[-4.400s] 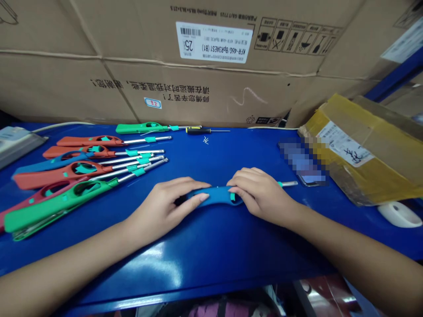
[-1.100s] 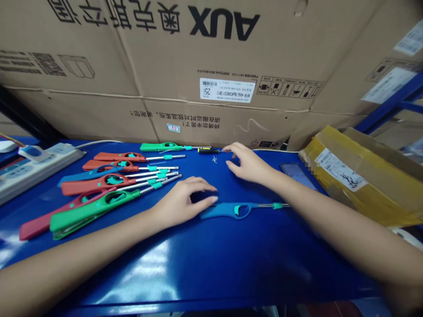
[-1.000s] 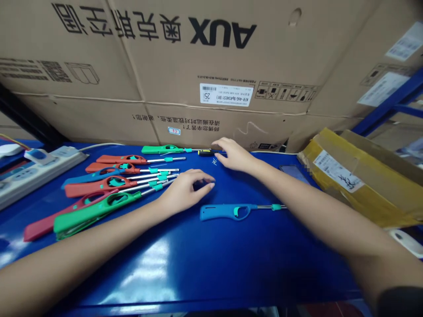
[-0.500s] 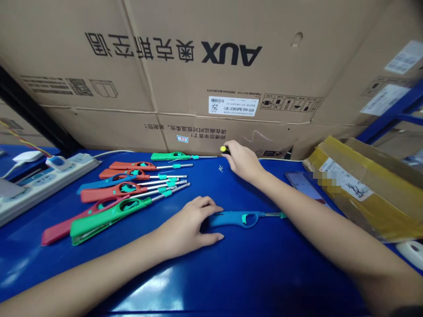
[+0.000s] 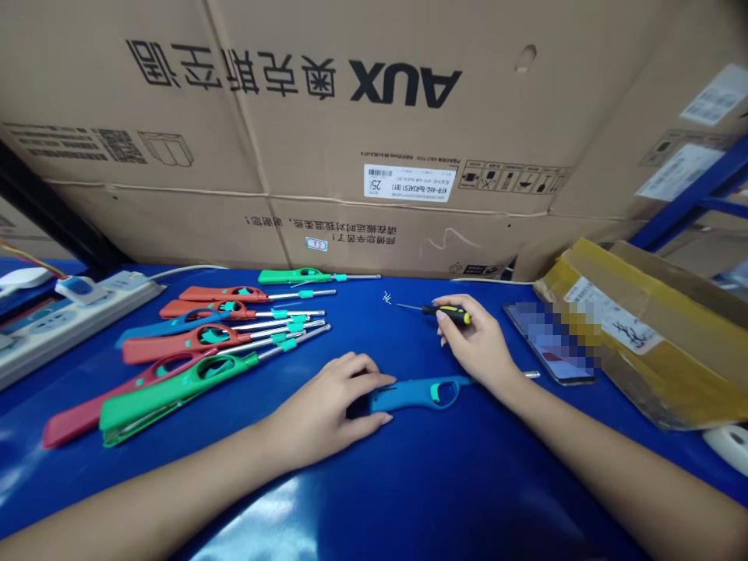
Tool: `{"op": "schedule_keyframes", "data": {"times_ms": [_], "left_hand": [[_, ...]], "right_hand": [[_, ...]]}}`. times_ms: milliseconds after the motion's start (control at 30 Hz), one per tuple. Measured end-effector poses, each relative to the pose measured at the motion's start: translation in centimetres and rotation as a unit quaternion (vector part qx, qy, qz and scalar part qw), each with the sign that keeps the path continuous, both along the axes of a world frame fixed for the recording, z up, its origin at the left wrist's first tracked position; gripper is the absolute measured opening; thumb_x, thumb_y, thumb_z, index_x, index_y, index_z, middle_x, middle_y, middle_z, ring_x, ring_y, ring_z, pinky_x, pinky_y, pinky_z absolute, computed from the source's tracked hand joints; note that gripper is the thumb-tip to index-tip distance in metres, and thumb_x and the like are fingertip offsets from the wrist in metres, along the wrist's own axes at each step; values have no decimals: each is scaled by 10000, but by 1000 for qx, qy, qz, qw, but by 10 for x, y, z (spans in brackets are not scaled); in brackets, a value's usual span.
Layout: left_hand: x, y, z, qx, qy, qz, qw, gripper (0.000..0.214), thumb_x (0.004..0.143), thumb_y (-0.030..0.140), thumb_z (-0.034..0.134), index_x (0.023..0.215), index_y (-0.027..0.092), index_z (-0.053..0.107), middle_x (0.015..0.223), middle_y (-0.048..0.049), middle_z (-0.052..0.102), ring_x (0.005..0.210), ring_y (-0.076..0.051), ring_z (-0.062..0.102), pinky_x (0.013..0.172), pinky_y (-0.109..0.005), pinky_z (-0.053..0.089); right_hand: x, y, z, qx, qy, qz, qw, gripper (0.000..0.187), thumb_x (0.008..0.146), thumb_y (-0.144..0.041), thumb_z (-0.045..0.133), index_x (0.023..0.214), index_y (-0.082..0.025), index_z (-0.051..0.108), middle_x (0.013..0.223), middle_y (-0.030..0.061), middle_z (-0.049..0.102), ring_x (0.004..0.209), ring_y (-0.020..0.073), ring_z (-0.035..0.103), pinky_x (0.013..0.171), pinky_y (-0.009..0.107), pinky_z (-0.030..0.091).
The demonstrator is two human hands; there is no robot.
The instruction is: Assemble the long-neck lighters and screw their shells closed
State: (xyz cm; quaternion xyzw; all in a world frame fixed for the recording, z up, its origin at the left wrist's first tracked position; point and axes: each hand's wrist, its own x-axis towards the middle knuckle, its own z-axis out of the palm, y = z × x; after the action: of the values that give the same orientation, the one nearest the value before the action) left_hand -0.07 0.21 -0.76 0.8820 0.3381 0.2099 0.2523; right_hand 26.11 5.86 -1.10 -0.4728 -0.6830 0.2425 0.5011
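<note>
My left hand (image 5: 333, 405) is closed around the handle end of a blue long-necked lighter (image 5: 414, 394), which lies flat on the blue table with its metal tip to the right. Between thumb and fingers, my right hand (image 5: 476, 335) grips a screwdriver (image 5: 447, 313) with a black and yellow handle. Its thin shaft points left, above the table, with the tip near a small white mark (image 5: 386, 298). My right wrist hides part of the blue lighter's neck. To the left lie several more lighters, among them a green one (image 5: 175, 389) nearest me.
A large cardboard box (image 5: 327, 156) walls off the back. On the left sits a white power strip (image 5: 75, 319) with plugs in it. A phone (image 5: 549, 343) lies on the right beside a yellow-taped carton (image 5: 643, 335), and a white object (image 5: 728, 448) rests at the right edge.
My right hand has come back from the box toward me, bringing the screwdriver into view with its shaft turned left. My left hand stays on the blue lighter. The view has shifted slightly.
</note>
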Motion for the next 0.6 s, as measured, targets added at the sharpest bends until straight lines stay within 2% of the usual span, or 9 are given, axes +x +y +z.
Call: {"op": "schedule_keyframes", "data": {"times_ms": [300, 600], "left_hand": [[0, 1, -2, 8, -6, -1, 1000, 379, 951, 329, 657, 1317, 238, 628, 1140, -75, 619, 1060, -223, 602, 994, -406, 498], [-1, 1, -3, 8, -1, 0, 1000, 388, 948, 341, 664, 1321, 239, 628, 1150, -76, 626, 1082, -228, 601, 1001, -413, 496]], "right_hand": [[1, -1, -1, -8, 9, 37, 999, 185, 946, -344, 616, 1071, -212, 651, 1086, 73, 602, 670, 128, 638, 604, 316, 588], [-3, -3, 2, -20, 39, 57, 997, 218, 932, -370, 645, 1071, -202, 649, 1060, 70, 611, 727, 141, 668, 672, 332, 624]]}}
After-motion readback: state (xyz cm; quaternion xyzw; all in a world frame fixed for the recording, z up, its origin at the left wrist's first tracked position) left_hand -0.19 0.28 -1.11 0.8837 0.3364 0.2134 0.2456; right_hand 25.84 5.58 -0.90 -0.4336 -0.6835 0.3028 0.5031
